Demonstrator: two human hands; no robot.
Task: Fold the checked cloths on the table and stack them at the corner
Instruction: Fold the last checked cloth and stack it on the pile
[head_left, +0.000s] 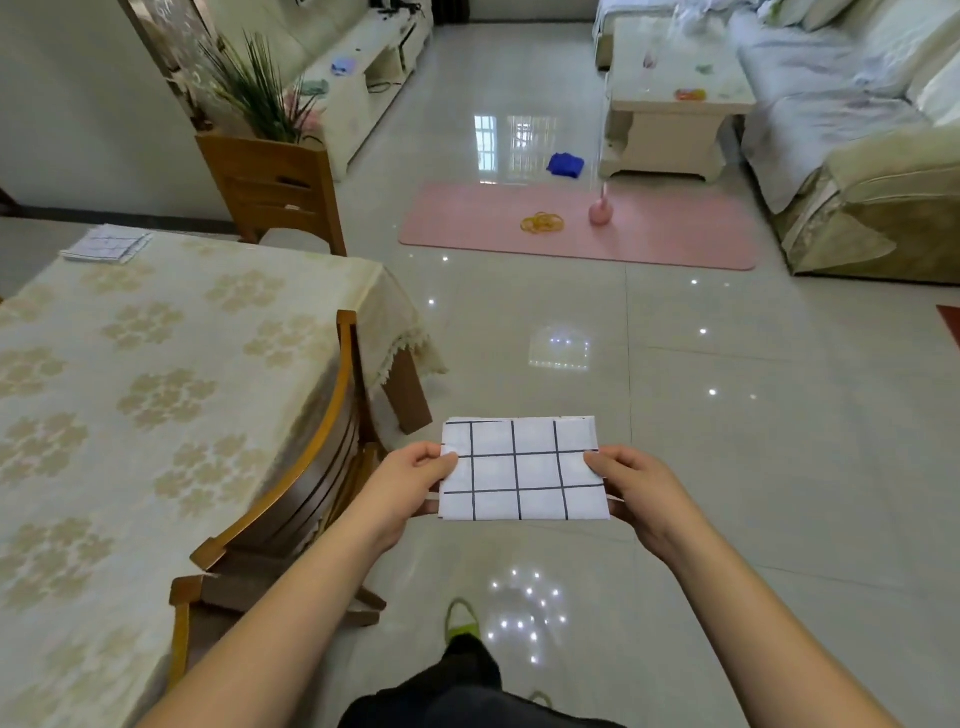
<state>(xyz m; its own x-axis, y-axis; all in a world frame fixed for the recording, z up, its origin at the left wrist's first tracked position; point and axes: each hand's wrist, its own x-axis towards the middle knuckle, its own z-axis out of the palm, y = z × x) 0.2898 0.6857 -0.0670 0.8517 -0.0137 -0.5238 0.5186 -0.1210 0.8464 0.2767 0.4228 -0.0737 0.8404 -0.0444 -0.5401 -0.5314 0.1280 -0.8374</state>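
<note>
checked cloth (522, 470), folded to a small flat rectangle, held in the air over the floor (675, 389), right of the bench (156, 364), not resting on anything. head view: left hand (410, 480) pinches the left edge, thumb on top, fingers under; right hand (631, 488) pinches the right edge the same way. both closed on the cloth, which spans between them roughly level. cloth looks thin, light, soft; it would likely sag or unfold if only one side were gripped, so hold at both short edges or pinch through all layers near the fold. not slippery, not fragile by the look. stack of folded cloths (106, 244) lies at the far left corner of the bench, well apart from the hands. no real containers in view; the stack is the drop point. chair (291, 493) tucked against the bench near the left hand. judged step: carry this cloth to the stack.
</note>
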